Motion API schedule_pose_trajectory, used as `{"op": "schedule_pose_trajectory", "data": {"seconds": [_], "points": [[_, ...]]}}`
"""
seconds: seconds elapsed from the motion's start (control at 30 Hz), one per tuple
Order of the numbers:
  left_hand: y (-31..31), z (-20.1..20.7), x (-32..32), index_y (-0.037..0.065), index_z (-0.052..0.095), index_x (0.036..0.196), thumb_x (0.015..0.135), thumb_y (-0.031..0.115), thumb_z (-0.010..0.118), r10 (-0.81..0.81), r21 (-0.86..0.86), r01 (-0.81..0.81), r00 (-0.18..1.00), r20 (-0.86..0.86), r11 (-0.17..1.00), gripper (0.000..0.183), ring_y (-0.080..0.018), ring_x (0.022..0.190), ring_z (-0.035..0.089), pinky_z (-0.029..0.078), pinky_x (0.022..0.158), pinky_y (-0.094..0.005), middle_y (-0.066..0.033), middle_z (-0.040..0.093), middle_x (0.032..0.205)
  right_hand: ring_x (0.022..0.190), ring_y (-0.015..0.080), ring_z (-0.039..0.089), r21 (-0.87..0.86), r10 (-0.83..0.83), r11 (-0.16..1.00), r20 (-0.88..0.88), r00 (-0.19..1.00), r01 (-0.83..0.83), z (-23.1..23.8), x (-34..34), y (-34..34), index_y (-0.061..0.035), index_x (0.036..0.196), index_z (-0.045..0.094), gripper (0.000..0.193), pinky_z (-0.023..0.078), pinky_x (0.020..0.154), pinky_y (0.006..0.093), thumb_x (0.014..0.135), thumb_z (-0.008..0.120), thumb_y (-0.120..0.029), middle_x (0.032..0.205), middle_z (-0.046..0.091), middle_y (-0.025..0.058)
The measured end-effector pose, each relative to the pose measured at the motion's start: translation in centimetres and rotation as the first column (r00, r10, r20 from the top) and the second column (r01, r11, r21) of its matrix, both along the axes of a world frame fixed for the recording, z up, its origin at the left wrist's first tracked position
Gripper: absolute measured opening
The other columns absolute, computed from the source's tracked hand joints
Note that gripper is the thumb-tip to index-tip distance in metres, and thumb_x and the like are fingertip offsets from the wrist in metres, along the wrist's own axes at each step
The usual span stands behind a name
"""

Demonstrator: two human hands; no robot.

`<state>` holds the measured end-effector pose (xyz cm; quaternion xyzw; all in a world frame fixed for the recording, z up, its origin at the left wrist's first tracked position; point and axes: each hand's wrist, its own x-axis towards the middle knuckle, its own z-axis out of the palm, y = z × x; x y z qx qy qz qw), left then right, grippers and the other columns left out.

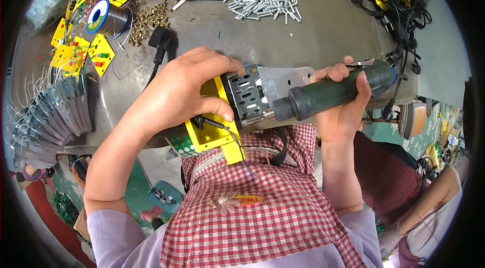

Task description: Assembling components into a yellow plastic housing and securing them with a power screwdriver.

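Observation:
My left hand (184,83) grips a yellow box-like housing (214,139) at the table's front edge, thumb and fingers around its side. Fixed to the housing is a black slotted cover (246,95), and a flat grey metal plate with holes (285,81) sticks out to the right beyond it. A thin black cable (220,125) runs out of the housing. Wrapped around a dark green power screwdriver (336,93) are the fingers of my right hand (343,116). The screwdriver lies nearly level, its bit pointing left at the cover's lower corner; whether it touches a screw cannot be made out.
Loose silver screws (265,3) lie at the back, brass-coloured small parts (149,23) and a solder spool (108,19) at the left. Yellow panels with lights (70,58) and stacked grey pieces (55,116) sit further left. Black cables (399,25) crowd the right; a person (429,202) is there.

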<state>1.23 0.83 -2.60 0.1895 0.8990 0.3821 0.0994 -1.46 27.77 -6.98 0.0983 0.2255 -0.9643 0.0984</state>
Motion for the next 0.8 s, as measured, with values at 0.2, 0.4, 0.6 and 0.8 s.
{"op": "schedule_pose_trajectory", "data": {"seconds": [0.2,0.4,0.6,0.8], "points": [[-0.1,0.0,0.2,0.005,0.062,0.109,0.055,0.025,0.085,-0.04,0.01,0.04,0.999,-0.012,0.999,0.061,-0.0309,0.103,0.057,0.047,0.089,-0.0393,-0.0081,0.063,0.108,0.084,0.0175,0.054,0.007,0.048,0.999,0.01,0.999,-0.048,0.6,-0.1,0.2,-0.0078,0.117,0.05,0.038,0.044,0.091,0.039,0.087,0.066,-0.024,0.088,0.054,0.0032],[-0.4,-0.3,0.3,0.006,0.063,0.112,0.055,0.028,0.086,-0.052,0.056,0.053,0.999,-0.018,0.997,0.065,-0.0301,0.104,0.058,0.047,0.089,-0.0386,-0.009,0.064,0.11,0.088,0.0189,0.054,0.056,-0.013,0.998,-0.071,0.997,0.017,0.8,-3.2,-0.6,-0.0076,0.12,0.049,0.036,0.044,0.091,0.0399,0.09,0.062,-0.024,0.092,0.054,0.0052],[-0.5,-0.5,0.4,0.004,0.063,0.112,0.054,0.03,0.088,0.006,0.067,-0.009,0.999,0.047,0.998,0.069,-0.0297,0.101,0.059,0.047,0.088,-0.0379,-0.01,0.065,0.109,0.09,0.019,0.053,0.023,-0.04,0.999,-0.061,0.997,0.042,0.6,-3.4,-0.8,-0.0076,0.12,0.049,0.035,0.045,0.09,0.0396,0.091,0.061,-0.023,0.093,0.055,0.0051],[-0.7,-0.5,0.3,0.003,0.062,0.108,0.055,0.032,0.087,-0.043,0.077,0.043,0.999,0.001,0.996,0.066,-0.03,0.102,0.059,0.047,0.089,-0.0381,-0.0098,0.065,0.109,0.092,0.0178,0.053,0.002,-0.009,1.0,-0.12,0.993,0.009,0.6,-3.2,-1.1,-0.0029,0.122,0.048,0.037,0.042,0.095,0.0394,0.092,0.061,-0.02,0.093,0.054,0.0046]]}}
